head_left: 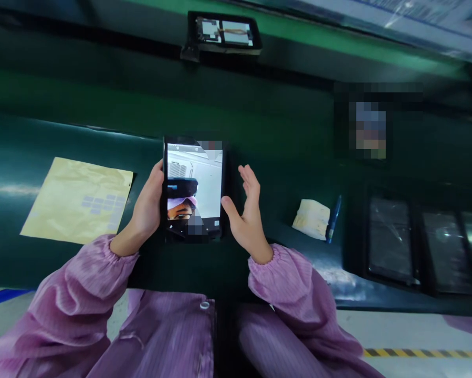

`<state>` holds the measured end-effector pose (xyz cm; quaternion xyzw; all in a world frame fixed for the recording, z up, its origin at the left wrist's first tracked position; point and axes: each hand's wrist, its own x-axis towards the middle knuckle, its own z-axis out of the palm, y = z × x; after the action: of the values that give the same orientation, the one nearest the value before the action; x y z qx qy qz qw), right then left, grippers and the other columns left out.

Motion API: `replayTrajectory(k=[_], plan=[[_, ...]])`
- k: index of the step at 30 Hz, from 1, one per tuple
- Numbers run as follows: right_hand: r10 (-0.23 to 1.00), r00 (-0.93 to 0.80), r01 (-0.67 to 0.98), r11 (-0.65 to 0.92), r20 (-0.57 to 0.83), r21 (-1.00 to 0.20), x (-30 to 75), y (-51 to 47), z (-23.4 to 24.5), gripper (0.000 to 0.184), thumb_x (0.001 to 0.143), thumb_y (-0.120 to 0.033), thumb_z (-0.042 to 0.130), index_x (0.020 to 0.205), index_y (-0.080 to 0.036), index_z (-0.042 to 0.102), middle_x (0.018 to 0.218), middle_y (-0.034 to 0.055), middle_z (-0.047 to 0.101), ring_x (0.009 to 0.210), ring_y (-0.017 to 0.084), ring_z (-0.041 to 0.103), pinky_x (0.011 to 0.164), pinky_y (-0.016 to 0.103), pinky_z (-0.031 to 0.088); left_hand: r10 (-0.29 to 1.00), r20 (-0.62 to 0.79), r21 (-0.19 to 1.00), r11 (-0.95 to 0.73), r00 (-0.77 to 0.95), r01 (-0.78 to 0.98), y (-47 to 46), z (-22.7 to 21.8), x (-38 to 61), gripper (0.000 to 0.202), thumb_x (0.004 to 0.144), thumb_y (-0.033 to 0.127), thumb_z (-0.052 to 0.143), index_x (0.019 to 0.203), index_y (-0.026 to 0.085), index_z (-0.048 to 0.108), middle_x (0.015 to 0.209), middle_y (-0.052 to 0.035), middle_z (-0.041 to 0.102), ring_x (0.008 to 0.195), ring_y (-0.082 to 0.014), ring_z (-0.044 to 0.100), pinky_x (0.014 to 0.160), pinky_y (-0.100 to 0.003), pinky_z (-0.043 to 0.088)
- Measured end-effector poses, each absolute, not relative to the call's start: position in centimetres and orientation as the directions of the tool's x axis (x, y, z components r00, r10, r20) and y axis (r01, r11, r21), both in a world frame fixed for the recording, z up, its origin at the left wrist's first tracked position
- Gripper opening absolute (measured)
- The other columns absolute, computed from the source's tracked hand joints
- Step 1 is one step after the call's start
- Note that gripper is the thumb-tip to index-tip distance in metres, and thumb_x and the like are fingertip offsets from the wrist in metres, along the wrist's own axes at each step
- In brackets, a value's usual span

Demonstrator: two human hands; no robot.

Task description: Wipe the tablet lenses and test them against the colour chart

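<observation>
I hold a black tablet (194,189) upright over the green bench, its screen lit with a camera picture. My left hand (147,207) grips its left edge, thumb on the front and fingers behind. My right hand (247,212) is at the tablet's right edge with fingers stretched up and apart, the thumb touching the lower right edge. Both arms wear purple striped sleeves.
A yellow sheet (78,199) with a block of small grey stickers lies at the left. A folded pale cloth (311,218) and a blue pen (334,218) lie at the right, beside several wrapped tablets (391,239). Another device in a fixture (223,32) sits on the far belt.
</observation>
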<state>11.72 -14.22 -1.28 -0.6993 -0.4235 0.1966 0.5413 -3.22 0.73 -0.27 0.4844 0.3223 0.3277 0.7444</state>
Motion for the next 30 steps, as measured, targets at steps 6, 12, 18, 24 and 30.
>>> replayTrajectory(k=[6,12,18,24,30], plan=[[0.795,0.607,0.002,0.006,0.006,-1.0,11.2,-14.1,-2.5,0.063,0.106,-0.057,0.053,0.16,-0.034,0.028,0.172,-0.0001,0.021,0.16,0.018,0.019,0.135,0.044,0.02,0.745,-0.106,0.97,0.222,0.659,-0.094,-0.7,-1.6,-4.1,0.074,0.103,0.064,0.043,0.166,0.034,0.02,0.177,0.0043,0.011,0.163,-0.024,0.013,0.134,-0.046,0.017],[0.766,0.641,-0.12,0.03,-0.054,-0.992,11.2,-14.2,-2.8,0.062,0.106,-0.062,0.048,0.159,-0.035,0.033,0.17,-0.0002,0.029,0.159,0.021,0.026,0.133,0.046,0.027,0.681,-0.066,0.987,0.15,0.729,-0.052,-0.1,-2.2,-4.5,0.07,0.106,0.067,0.028,0.168,0.037,0.014,0.177,0.0077,0.005,0.164,-0.0196,0.004,0.134,-0.042,0.011],[0.758,0.642,-0.149,-0.024,-0.116,-0.989,11.5,-14.3,-3.0,0.069,0.105,-0.067,0.043,0.16,-0.028,0.03,0.166,0.0094,0.034,0.156,0.026,0.032,0.123,0.049,0.043,0.684,0.183,0.981,-0.179,0.706,-0.08,-0.1,-0.4,-6.7,0.078,0.1,0.074,0.031,0.167,0.04,0.011,0.177,0.0057,0.007,0.164,-0.0238,-0.004,0.133,-0.048,0.001],[0.733,0.592,0.373,0.12,0.335,-0.92,11.1,-15.2,-1.5,0.053,0.109,-0.04,0.044,0.16,-0.031,0.031,0.167,0.008,0.029,0.156,0.027,0.029,0.13,0.054,0.03,0.546,0.194,0.387,-0.806,0.815,0.448,-4.8,-3.3,-10.1,0.112,0.092,0.049,0.07,0.168,0.026,-0.009,0.176,-0.0181,0.002,0.162,-0.041,0.002,0.126,-0.072,0.0],[0.78,0.368,0.574,0.238,0.507,-0.783,10.9,-16.5,-0.8,0.06,0.104,-0.027,0.046,0.161,-0.03,0.027,0.166,0.0102,0.031,0.151,0.032,0.037,0.12,0.056,0.046,0.592,0.318,0.314,-0.803,0.74,0.507,0.0,-4.7,-3.7,0.106,0.088,0.042,0.075,0.166,0.024,0.006,0.172,-0.0253,0.016,0.162,-0.0415,0.011,0.124,-0.074,0.01]])
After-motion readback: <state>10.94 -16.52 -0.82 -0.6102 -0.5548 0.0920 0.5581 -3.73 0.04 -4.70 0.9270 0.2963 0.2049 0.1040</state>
